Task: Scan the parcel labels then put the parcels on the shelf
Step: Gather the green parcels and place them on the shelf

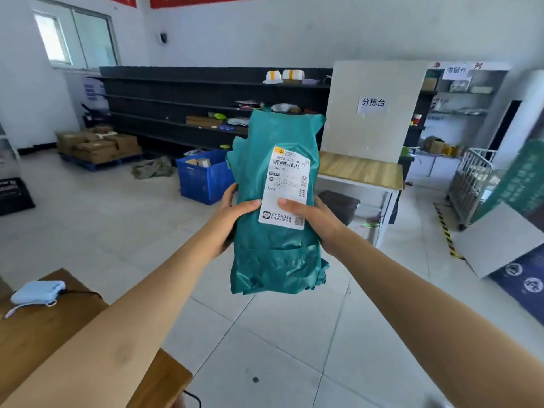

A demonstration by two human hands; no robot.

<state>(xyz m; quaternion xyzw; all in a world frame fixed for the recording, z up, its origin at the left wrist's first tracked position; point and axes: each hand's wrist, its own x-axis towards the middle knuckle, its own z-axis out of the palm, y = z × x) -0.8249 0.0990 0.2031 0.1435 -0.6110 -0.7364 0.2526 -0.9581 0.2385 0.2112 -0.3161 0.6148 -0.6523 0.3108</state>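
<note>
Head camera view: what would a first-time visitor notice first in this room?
A green parcel fills the middle, held upright by the left hand and right hand, its white label facing the camera. Behind it a long black shelf runs along the back wall, with a blue crate on the floor in front.

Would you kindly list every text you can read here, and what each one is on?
"602A J260-00" and "J260": white label on the green parcel.
"分拣台": paper sign on the white board.
"滞留件": shelf sign above the right-hand shelves.
Label's small print and red banners: too blurred or cut off to read.
</note>
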